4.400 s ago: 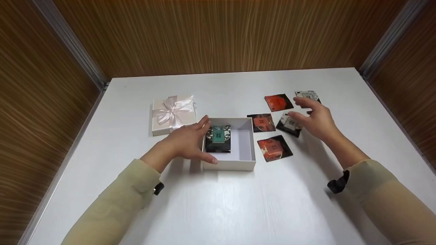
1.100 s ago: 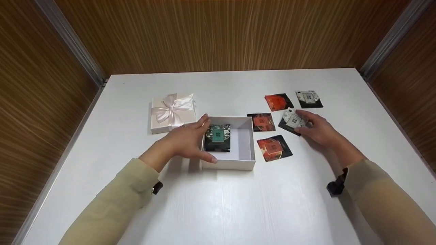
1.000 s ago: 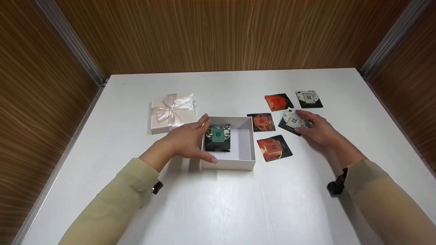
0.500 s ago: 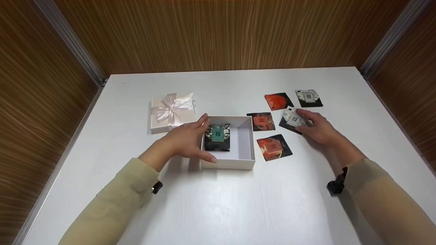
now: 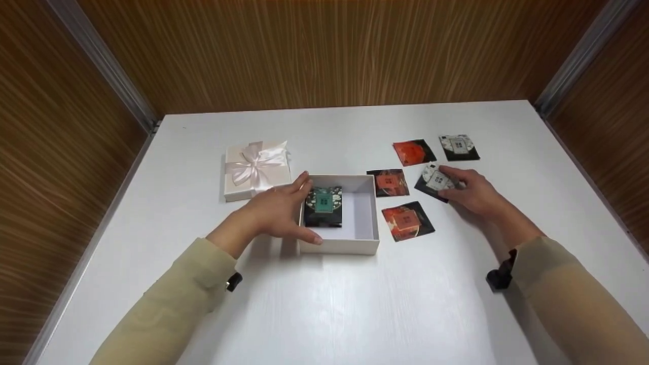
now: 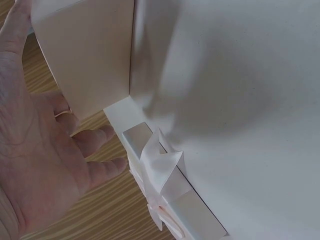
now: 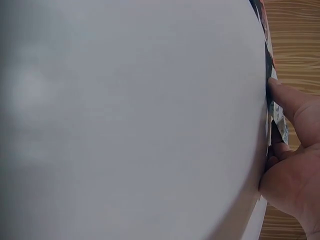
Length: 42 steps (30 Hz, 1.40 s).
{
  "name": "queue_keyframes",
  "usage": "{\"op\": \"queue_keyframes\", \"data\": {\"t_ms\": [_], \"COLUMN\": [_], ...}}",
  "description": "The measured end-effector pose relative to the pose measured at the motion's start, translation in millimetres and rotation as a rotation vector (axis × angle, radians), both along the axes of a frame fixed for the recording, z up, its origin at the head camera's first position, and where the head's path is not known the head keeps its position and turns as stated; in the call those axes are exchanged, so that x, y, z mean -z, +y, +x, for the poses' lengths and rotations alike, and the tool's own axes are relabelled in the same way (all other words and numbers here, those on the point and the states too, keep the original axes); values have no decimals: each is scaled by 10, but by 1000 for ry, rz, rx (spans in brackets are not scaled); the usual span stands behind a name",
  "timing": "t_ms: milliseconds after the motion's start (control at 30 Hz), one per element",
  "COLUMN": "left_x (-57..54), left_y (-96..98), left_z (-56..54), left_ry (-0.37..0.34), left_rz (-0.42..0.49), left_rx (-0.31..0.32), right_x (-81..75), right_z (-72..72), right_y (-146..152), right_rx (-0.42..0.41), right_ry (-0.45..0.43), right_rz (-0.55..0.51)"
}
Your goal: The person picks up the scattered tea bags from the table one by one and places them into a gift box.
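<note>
While pinching, right hand (image 5: 470, 192): grips the white-flowered packet (image 5: 434, 180) by its right end between thumb and fingers, right of centre in the head view; whether raised at all off the white table (image 5: 329, 314), cannot tell.

Left hand (image 5: 274, 213): lies spread, not clenched, along the left side of the box (image 5: 339, 247), mid-frame; apparently steadies.

Left of the grip: bright red packet (image 5: 408, 153) above, dark red packet (image 5: 389, 182) close by the box's right wall, coral packet (image 5: 407, 221) below.

Upper right: second white packet (image 5: 459, 147), beyond the right hand.

Box floor: holds the green-labelled packet (image 5: 323, 205) on the left half; shows bare on the right.

Left of centre: ribboned lid (image 5: 256, 167), judging by shape, past the left hand.

Step in hand: looks like picking up one flat packet.

Next move: seems to call for a firm pinch and a straight lift, without dragging against the bright red packet.
</note>
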State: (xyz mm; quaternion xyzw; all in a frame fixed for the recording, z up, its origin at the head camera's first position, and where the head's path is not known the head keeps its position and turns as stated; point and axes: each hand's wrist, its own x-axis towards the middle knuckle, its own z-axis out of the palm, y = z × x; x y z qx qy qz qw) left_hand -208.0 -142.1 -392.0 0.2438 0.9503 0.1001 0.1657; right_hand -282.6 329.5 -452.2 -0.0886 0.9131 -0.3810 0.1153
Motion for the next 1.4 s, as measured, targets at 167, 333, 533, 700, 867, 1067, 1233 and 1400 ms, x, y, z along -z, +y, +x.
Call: {"op": "queue_keyframes", "data": {"t_ms": [167,333,533,700,867,1067,1233,1400], "left_x": [14,21,16,4,-16,-12,2,1], "left_y": [-3,-3,3,18,17,11,7,8], "left_z": [2,7,20,14,10,7,6,-1], "left_ry": [2,-5,-10,-2,-4,-2,8,6], "left_rz": [5,10,8,4,-1,5,-1,0], "left_rx": [-3,-12,-15,-7,-11,-7,-3,-3], "right_x": [4,-15,-62,-93,-125,-221,-359,-513], "right_z": [-2,0,43,71,58,70,91,133], "right_y": [-16,-30,-81,-122,-147,-142,-176,-285], "right_rx": [22,36,67,70,47,64,97,102], "right_ry": [-10,-1,45,83,91,89,121,145], "right_rz": [-13,-18,-22,-3,-27,-45,-42,-91]}}
